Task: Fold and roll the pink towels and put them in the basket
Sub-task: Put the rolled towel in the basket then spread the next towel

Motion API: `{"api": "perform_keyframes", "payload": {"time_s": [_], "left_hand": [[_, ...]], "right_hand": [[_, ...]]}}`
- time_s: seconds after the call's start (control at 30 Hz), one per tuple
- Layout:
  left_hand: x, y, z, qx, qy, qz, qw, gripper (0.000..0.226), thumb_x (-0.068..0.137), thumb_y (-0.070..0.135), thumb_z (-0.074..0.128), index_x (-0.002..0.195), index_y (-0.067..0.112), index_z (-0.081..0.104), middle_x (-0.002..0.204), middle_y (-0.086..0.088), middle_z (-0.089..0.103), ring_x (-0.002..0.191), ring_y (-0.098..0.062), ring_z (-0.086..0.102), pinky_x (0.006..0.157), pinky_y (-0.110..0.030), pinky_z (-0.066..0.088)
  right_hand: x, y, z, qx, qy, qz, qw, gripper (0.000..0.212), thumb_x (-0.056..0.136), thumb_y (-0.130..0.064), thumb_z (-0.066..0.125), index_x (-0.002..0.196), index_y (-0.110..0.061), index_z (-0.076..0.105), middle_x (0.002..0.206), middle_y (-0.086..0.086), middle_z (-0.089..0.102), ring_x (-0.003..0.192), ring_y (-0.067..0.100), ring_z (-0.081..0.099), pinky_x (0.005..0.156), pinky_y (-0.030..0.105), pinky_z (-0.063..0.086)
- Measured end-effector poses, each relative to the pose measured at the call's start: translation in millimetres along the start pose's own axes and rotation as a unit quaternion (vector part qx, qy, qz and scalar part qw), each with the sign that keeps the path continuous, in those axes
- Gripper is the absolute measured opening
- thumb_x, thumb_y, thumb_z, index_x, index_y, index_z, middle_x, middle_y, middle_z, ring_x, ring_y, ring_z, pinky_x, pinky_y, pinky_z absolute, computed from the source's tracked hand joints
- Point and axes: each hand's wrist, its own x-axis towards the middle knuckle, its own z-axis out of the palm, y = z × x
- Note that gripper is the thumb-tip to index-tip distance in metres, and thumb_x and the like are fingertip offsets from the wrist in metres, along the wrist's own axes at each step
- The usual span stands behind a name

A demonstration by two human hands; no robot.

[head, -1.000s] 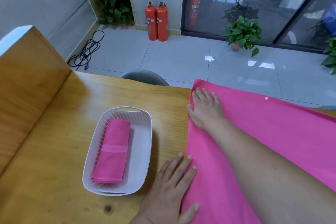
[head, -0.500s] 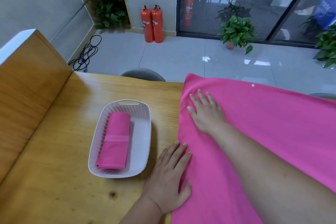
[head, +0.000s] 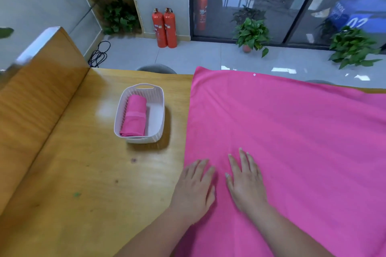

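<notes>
Fingers (head: 243, 159) straight and flat, gripping nothing — left hand (head: 194, 192) and right hand (head: 246, 183) press the spread pink towel (head: 292, 142), right of the basket (head: 146, 139). Its right and near edges are cut off. A rolled towel (head: 133, 118) lies inside the basket.

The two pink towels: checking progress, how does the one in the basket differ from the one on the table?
The basket towel is rolled into a banded bundle; the table towel lies spread flat. The basket towel is untouched; the left hand and right hand rest on the table towel. Both are pink.
</notes>
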Motion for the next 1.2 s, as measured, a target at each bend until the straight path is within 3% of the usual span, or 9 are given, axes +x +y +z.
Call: {"api": "perform_keyframes", "payload": {"time_s": [0.1,0.3,0.4,0.5,0.6,0.67,0.83,1.07,1.2], "left_hand": [[-60.4,11.0,9.5,0.054,-0.069,0.009,0.996,0.060,0.091,0.044,0.054,0.148,0.025,0.053,0.159,-0.005,0.045,0.147,-0.029,0.042,0.118,-0.052,0.038],[-97.0,20.1,-2.5,0.122,-0.087,-0.082,0.985,0.065,0.081,0.035,0.052,0.145,0.021,0.058,0.155,-0.008,0.051,0.145,-0.033,0.045,0.116,-0.054,0.042],[-112.1,49.2,-4.5,0.130,-0.112,-0.083,0.982,0.062,0.073,0.031,0.068,0.133,0.020,0.063,0.140,-0.008,0.061,0.124,-0.033,0.061,0.097,-0.051,0.056],[-135.7,79.8,5.6,0.156,-0.139,-0.098,0.973,0.058,0.063,0.031,0.080,0.119,0.020,0.070,0.122,-0.007,0.068,0.104,-0.031,0.068,0.077,-0.049,0.060],[-143.6,102.9,13.5,0.178,-0.110,-0.112,0.971,0.058,0.061,0.029,0.083,0.117,0.020,0.072,0.119,-0.009,0.069,0.106,-0.031,0.069,0.083,-0.052,0.060],[-142.9,127.3,9.6,0.175,-0.106,-0.103,0.974,0.061,0.070,0.030,0.076,0.129,0.020,0.069,0.133,-0.013,0.067,0.118,-0.033,0.066,0.093,-0.053,0.058],[-129.3,204.7,-1.2,0.136,-0.099,-0.058,0.984,0.067,0.097,0.025,0.047,0.161,0.021,0.031,0.170,-0.013,0.022,0.155,-0.032,0.026,0.125,-0.049,0.027],[-105.6,307.7,16.1,0.131,-0.085,0.059,0.986,0.068,0.099,0.024,0.047,0.163,0.022,0.022,0.173,-0.012,0.005,0.158,-0.032,0.015,0.128,-0.045,0.019],[-76.3,362.5,25.3,0.117,-0.077,0.114,0.984,0.068,0.101,0.025,0.050,0.163,0.023,0.020,0.174,-0.010,0.002,0.158,-0.032,0.012,0.129,-0.044,0.016]], "right_hand": [[-52.3,15.6,16.2,-0.010,-0.018,-0.007,1.000,0.066,0.106,-0.050,0.028,0.167,-0.027,0.016,0.175,0.009,-0.002,0.161,0.032,0.001,0.130,0.050,0.016],[-144.4,54.3,27.0,-0.043,-0.020,-0.010,0.999,0.069,0.100,-0.050,0.026,0.164,-0.024,0.029,0.174,0.012,0.012,0.159,0.034,0.016,0.125,0.053,0.029],[-178.7,66.8,25.1,-0.032,-0.042,0.027,0.998,0.068,0.100,-0.050,0.039,0.163,-0.024,0.031,0.172,0.014,0.016,0.156,0.037,0.023,0.122,0.056,0.032],[-206.1,80.7,20.8,-0.022,-0.088,0.000,0.996,0.070,0.106,-0.053,0.037,0.167,-0.028,0.015,0.175,0.009,-0.003,0.161,0.033,0.006,0.129,0.052,0.017],[-227.3,98.1,6.5,-0.024,-0.076,-0.039,0.996,0.068,0.108,-0.053,0.032,0.167,-0.029,0.008,0.174,0.007,-0.011,0.161,0.030,-0.002,0.129,0.046,0.009],[-240.4,115.2,-4.8,-0.014,-0.057,-0.035,0.998,0.066,0.108,-0.052,0.031,0.167,-0.030,0.009,0.175,0.007,-0.009,0.161,0.030,0.000,0.129,0.047,0.010],[-273.6,165.7,-37.4,0.004,-0.018,-0.007,1.000,0.066,0.108,-0.053,0.035,0.166,-0.028,0.015,0.175,0.007,-0.001,0.160,0.030,0.007,0.130,0.048,0.015],[-328.6,254.3,-62.7,0.039,0.025,0.079,0.996,0.071,0.106,-0.059,0.036,0.166,-0.027,0.014,0.174,0.003,0.005,0.158,0.027,0.015,0.124,0.047,0.029],[-343.3,301.2,-76.1,0.059,0.030,0.117,0.991,0.073,0.107,-0.060,0.035,0.167,-0.026,0.011,0.175,0.003,0.003,0.159,0.028,0.013,0.125,0.048,0.029]]}}
